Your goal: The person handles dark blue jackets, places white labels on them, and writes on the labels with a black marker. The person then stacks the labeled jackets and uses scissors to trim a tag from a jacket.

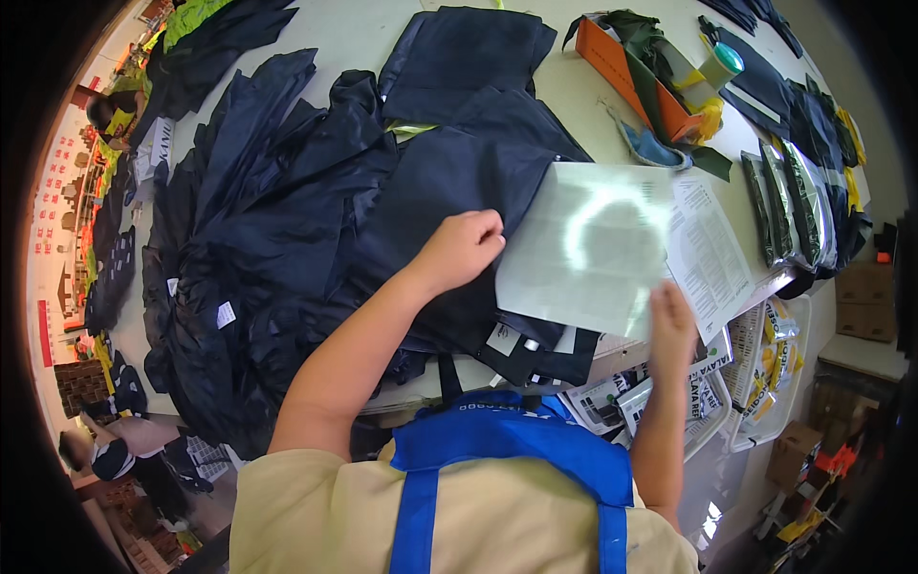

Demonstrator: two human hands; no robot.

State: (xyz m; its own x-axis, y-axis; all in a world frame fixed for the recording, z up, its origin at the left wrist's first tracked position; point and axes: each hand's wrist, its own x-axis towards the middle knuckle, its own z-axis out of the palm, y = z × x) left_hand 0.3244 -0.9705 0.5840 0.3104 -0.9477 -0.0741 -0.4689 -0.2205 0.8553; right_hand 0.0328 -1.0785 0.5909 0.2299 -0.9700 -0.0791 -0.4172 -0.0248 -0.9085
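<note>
A shiny, translucent plastic sheet (583,253), perhaps a flat bag, lies tilted in front of me over dark navy cloth. At its right edge, my right hand (673,320) is slightly blurred, with fingers closed on the sheet. My left hand (466,251) is curled closed beside the sheet's left edge, above a folded navy garment (421,206); whether anything is pinched in it is hidden. Partly under the sheet's right side lies a white printed paper (710,253). Dark pieces with white labels (504,338) stick out below the sheet, at the table's near edge.
Crumpled navy garments (258,201) cover the table's left. An orange box (626,77) with cloth and a tape roll (724,62) stands at the back right. Packed plastic bags (796,206) lie farther right. Below the edge, white baskets (798,383) hold packages. People are at far left.
</note>
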